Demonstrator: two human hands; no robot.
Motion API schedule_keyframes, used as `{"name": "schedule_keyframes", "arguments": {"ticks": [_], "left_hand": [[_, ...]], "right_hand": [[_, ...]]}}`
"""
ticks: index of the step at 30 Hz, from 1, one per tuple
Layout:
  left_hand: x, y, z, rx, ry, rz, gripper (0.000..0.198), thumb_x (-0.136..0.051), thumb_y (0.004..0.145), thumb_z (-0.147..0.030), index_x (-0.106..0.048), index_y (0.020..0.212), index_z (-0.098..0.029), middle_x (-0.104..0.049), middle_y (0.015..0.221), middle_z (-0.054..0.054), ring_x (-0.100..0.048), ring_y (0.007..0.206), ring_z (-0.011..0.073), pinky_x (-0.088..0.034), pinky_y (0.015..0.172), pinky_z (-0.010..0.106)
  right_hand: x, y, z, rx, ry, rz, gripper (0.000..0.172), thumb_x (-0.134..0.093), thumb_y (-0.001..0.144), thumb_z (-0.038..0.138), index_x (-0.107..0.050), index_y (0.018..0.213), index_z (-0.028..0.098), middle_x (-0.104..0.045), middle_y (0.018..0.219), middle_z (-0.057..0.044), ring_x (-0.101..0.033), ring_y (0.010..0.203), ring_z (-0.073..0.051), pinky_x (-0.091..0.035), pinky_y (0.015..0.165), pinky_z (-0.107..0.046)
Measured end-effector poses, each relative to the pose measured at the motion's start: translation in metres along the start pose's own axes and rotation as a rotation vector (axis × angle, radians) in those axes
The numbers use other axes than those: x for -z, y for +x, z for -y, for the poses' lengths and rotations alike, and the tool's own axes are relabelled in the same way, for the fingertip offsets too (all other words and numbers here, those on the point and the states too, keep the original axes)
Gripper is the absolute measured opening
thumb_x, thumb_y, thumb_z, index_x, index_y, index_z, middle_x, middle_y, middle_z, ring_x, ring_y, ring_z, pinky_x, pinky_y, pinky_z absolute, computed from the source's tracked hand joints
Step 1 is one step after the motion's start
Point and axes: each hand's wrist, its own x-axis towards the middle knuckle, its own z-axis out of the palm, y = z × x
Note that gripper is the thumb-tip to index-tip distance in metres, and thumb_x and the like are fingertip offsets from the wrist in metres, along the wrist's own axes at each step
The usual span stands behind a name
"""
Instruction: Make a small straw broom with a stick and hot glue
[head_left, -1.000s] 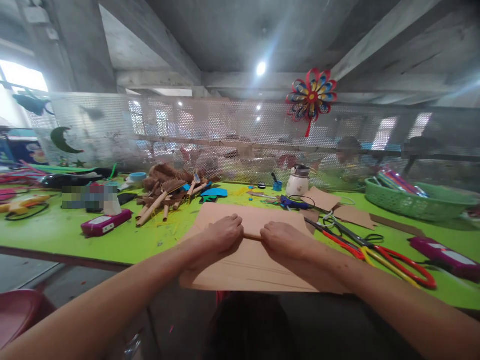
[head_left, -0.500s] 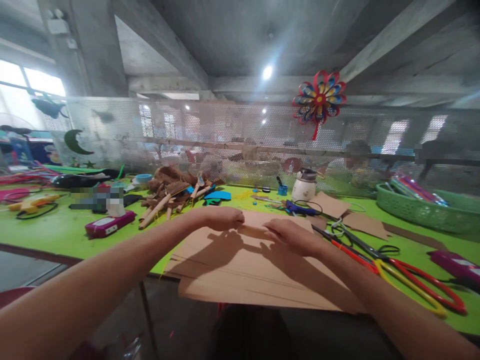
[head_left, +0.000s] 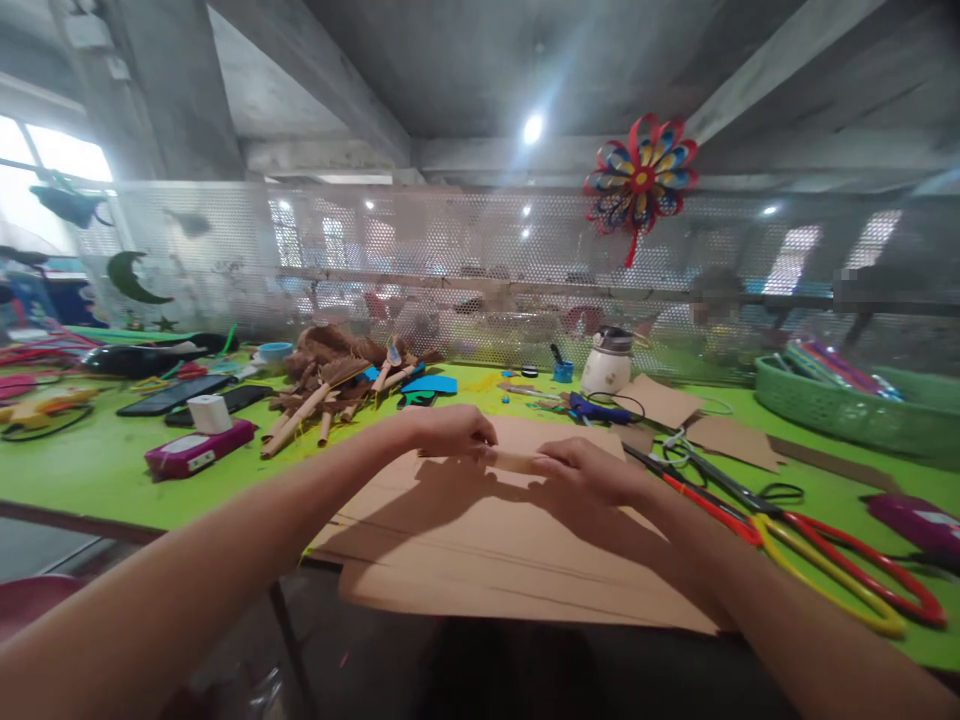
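Between my two hands is a small roll of brown paper [head_left: 516, 461], held level above the stacked brown paper sheets [head_left: 480, 550]. My left hand [head_left: 459, 432] is closed round the roll's left end, its fingertips partly hidden. The right end is pinched by my right hand [head_left: 581, 466], thumb along the near side. Both hands cast dark shadows on the sheets, which hang a little over the table's front edge. To the right of my right hand lie large scissors with red handles [head_left: 862, 560] and a pair with yellow handles [head_left: 825, 580].
Paper rolls and brown scraps [head_left: 330, 380] are heaped at back left, beside a purple power strip [head_left: 199, 448] and phones. A blue glue gun [head_left: 596, 408], a white jar [head_left: 606, 365], cut paper pieces [head_left: 664, 400] and a green basket [head_left: 847, 410] stand rightward. A perforated screen [head_left: 450, 240] borders the back.
The hands and the paper roll shift slightly in view, with the roll still between them. The camera view has moved a little; the objects on the table stay where they were.
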Motion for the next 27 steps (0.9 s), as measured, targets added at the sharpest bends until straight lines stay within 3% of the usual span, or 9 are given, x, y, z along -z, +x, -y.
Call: {"name": "schedule_keyframes", "arguments": {"ticks": [4,10,15,18,21,27], "left_hand": [[0.001,-0.004,-0.012,-0.047,0.145,-0.015,0.018,-0.049,0.083,-0.022,-0.066,0.081,-0.018,-0.062,0.065,-0.001,-0.046,0.053,0.0089,-0.030,0.050,0.022],[-0.001,-0.019,-0.031,-0.114,0.312,-0.087,0.023,-0.046,0.088,-0.028,-0.062,0.075,-0.017,-0.061,0.075,0.003,-0.049,0.063,0.0131,-0.032,0.056,0.025],[-0.007,-0.028,-0.033,-0.087,0.331,-0.119,0.022,-0.044,0.088,-0.025,-0.062,0.078,-0.018,-0.061,0.071,0.002,-0.047,0.059,0.0130,-0.030,0.053,0.025],[-0.009,-0.029,-0.032,-0.045,0.297,-0.058,0.023,-0.043,0.087,-0.022,-0.062,0.075,-0.017,-0.060,0.066,0.002,-0.044,0.054,0.0120,-0.028,0.050,0.025],[-0.009,-0.028,-0.032,-0.019,0.189,0.009,0.022,-0.043,0.085,-0.019,-0.062,0.074,-0.016,-0.060,0.064,0.001,-0.046,0.052,0.0110,-0.029,0.049,0.023],[-0.005,-0.017,-0.030,0.006,0.027,0.095,0.025,-0.043,0.085,-0.021,-0.065,0.076,-0.016,-0.067,0.070,0.003,-0.052,0.055,0.0113,-0.035,0.053,0.022]], "right_hand": [[0.006,-0.003,-0.004,-0.063,0.253,0.108,0.039,-0.043,0.088,0.050,-0.050,0.071,0.017,-0.039,0.057,0.006,-0.035,0.049,-0.008,-0.027,0.045,-0.020],[0.002,-0.011,-0.001,-0.058,0.594,0.225,0.041,-0.046,0.086,0.055,-0.049,0.069,0.017,-0.033,0.051,0.009,-0.028,0.042,-0.006,-0.027,0.041,-0.019],[0.002,-0.010,0.011,-0.016,0.499,0.253,0.040,-0.043,0.088,0.050,-0.049,0.067,0.017,-0.038,0.052,0.007,-0.034,0.043,-0.006,-0.028,0.043,-0.020],[-0.001,-0.004,0.021,0.023,0.244,0.195,0.026,-0.047,0.087,0.037,-0.055,0.074,0.016,-0.050,0.059,0.003,-0.043,0.050,-0.009,-0.031,0.047,-0.021],[-0.010,-0.006,0.034,0.044,0.036,0.058,0.020,-0.048,0.085,0.029,-0.060,0.078,0.016,-0.059,0.069,0.000,-0.047,0.059,-0.011,-0.032,0.052,-0.022],[-0.029,-0.026,0.044,0.019,-0.004,-0.197,0.020,-0.051,0.086,0.033,-0.064,0.091,0.018,-0.066,0.083,-0.006,-0.052,0.070,-0.016,-0.035,0.058,-0.024]]}}
